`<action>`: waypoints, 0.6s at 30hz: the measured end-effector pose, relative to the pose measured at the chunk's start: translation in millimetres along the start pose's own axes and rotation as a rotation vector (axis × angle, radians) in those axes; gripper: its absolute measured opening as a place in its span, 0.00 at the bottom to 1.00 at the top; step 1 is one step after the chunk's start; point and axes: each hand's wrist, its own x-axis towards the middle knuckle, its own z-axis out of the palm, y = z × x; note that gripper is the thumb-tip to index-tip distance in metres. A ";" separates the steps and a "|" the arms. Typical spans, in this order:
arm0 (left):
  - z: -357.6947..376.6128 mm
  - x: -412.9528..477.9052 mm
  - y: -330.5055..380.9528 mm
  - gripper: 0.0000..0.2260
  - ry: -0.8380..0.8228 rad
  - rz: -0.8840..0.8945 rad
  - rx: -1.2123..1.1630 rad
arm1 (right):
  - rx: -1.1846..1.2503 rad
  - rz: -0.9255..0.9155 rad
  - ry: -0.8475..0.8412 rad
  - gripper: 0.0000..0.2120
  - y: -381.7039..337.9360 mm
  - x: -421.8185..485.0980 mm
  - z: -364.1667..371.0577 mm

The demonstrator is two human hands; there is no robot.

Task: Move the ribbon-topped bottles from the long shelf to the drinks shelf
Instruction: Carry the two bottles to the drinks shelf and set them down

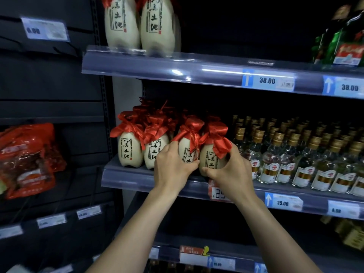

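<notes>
Several cream ceramic bottles with red ribbon tops stand on the middle shelf [137,177]. My left hand [173,168] wraps around one ribbon-topped bottle [188,148] at the shelf's front. My right hand [230,170] grips the neighbouring ribbon-topped bottle [211,160] just to its right. Both bottles are upright and touch each other. Two more of the bottles [130,150] stand to the left, with others hidden behind them. Larger bottles of the same kind [157,24] stand on the shelf above.
Rows of clear glass bottles with gold caps [303,158] fill the middle shelf to the right. Green bottles [342,40] stand at the upper right. A red snack bag [29,160] hangs on the dark panel at the left. Price tags [267,80] line the shelf edges.
</notes>
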 end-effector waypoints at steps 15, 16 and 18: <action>-0.4 2.1 0.9 0.38 -0.022 0.026 0.064 | -0.022 0.031 -0.053 0.34 3.5 7.8 -1.6; -1.2 2.1 0.0 0.36 -0.025 0.035 0.075 | -0.031 0.033 -0.058 0.34 3.8 8.7 -1.6; -1.5 0.6 -1.4 0.33 -0.018 0.077 0.101 | -0.050 0.037 -0.057 0.33 3.9 10.6 -1.3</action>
